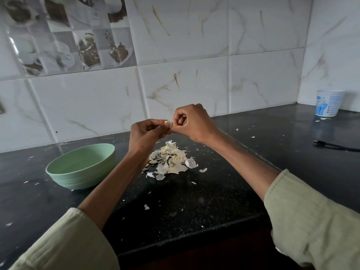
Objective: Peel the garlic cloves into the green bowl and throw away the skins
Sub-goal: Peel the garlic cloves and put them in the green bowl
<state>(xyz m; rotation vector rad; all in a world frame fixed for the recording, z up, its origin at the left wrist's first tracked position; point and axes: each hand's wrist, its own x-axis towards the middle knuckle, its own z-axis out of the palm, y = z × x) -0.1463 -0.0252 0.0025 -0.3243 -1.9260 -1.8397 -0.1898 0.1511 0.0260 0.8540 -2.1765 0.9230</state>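
A dark speckled stone counter runs into a corner under white marble-look wall tiles, with a panel of tiles printed with cups and coffee beans at the upper left; loose flakes of skin are scattered over the counter. The left hand is raised above the counter with its fingers curled, pinching a pale garlic clove at its fingertips; the right hand meets it from the other side, fingers bent in, thumb and forefinger nipping at the end of the same clove, so both hands grasp it between them; how much skin remains on the clove is too small to tell. Directly below the hands lies a heap of garlic skins, white and papery, resting on the counter; whether any unpeeled cloves lie in that heap I cannot tell. The green bowl stands on the counter to the left of the heap, apart from it, upright; its inside shows only partly from this angle. Both forearms come out of pale green sleeves; in the far right corner stands a white plastic tub with blue print, and a black cable end lies on the counter near the right edge.
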